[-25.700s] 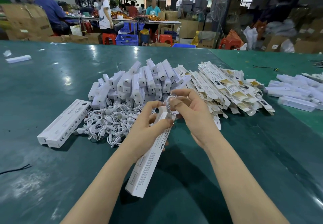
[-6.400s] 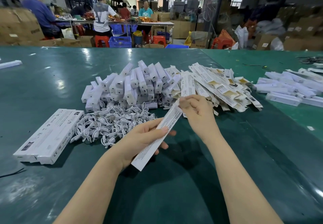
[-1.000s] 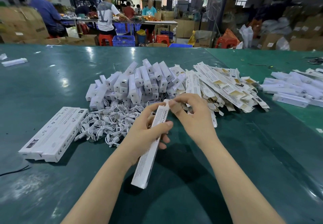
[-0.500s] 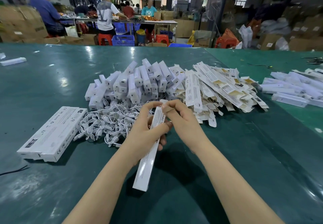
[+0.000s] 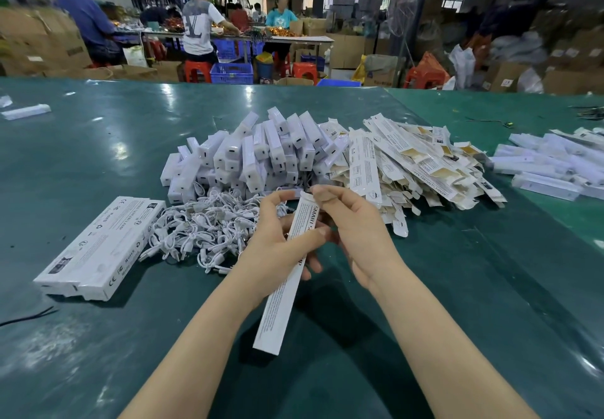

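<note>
My left hand (image 5: pixel 277 248) grips a long narrow white printed box (image 5: pixel 282 291) around its upper part; the box slants down toward me above the green table (image 5: pixel 425 320). My right hand (image 5: pixel 356 229) pinches the box's top end flap with thumb and forefinger. Behind my hands lie a tangle of short white cables (image 5: pixel 202 225), a heap of white lamp bars (image 5: pixel 255 154) and a pile of flat unfolded box sleeves (image 5: pixel 415 160).
A row of closed white boxes (image 5: pixel 101 248) lies at the left. More white boxes (image 5: pixel 552 163) lie at the far right, and one box (image 5: pixel 26 112) at the far left. A black wire (image 5: pixel 23 317) lies near the left edge. People work at tables behind.
Over the last second my right hand has shifted slightly while working the top flap of the box. My left hand keeps hold of the same box.
</note>
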`<state>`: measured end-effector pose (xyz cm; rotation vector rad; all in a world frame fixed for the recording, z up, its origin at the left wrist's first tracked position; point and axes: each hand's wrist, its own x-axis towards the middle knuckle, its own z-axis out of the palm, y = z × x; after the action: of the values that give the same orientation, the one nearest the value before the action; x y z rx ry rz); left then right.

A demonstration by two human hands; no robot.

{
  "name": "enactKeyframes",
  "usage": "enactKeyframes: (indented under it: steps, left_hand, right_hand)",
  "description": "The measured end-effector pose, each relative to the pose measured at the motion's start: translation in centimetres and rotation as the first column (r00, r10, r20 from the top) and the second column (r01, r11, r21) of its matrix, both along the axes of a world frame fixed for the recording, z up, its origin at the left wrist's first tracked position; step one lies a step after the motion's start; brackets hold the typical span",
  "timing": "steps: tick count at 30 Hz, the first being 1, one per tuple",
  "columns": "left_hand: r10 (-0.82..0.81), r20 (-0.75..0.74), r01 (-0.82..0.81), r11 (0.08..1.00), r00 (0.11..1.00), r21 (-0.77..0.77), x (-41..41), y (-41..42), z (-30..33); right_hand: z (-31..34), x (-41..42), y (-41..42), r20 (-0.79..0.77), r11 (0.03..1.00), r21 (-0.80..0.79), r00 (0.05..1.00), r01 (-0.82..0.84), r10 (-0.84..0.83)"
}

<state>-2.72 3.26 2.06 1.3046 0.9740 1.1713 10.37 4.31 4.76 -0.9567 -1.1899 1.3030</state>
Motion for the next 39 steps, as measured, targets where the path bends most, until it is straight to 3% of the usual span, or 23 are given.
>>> enactKeyframes:
  steps: [6,15,19,27,31,36,39]
  left_hand:
    - [-0.04,-0.059,0.039,0.999,0.997,-0.004,0.0,-0.1,0.1]
    - [-0.087,-0.101,0.091,0.995,0.991,0.03,-0.4,-0.3,0.2]
    - [-0.056,-0.078,0.059,0.998,0.995,0.029,-0.5,-0.4,0.6]
    - [-0.09,-0.08,0.092,0.996,0.993,0.018,-0.7,-0.3,0.5]
    - [-0.11,-0.077,0.11,0.994,0.991,-0.006,-0.7,-0.2,0.4]
    - [-0.104,-0.073,0.102,0.994,0.992,-0.036,-0.5,-0.3,0.5]
    - [-0.141,-0.049,0.136,0.987,0.989,-0.079,-0.8,-0.3,0.6]
  right_hand:
    - [0.1,0.4,0.1,0.189,0.983,0.172,0.978,0.058,-0.091]
    - [0.0,1.3,0.7,0.232,0.993,0.118,0.972,0.004,-0.032]
    - [-0.1,1.7,0.6,0.394,0.961,0.275,0.916,-0.039,-0.076]
    - [-0.8,0.5,0.6,0.24,0.993,0.101,0.97,-0.054,0.028]
    - [-0.4,1.0,0.6,0.251,0.986,0.15,0.967,-0.068,0.028]
    - [-0.2,1.3,0.8,0.169,0.995,0.036,0.982,-0.096,0.089]
    - [0.0,1.8,0.8,0.175,0.988,0.074,0.977,-0.135,0.121]
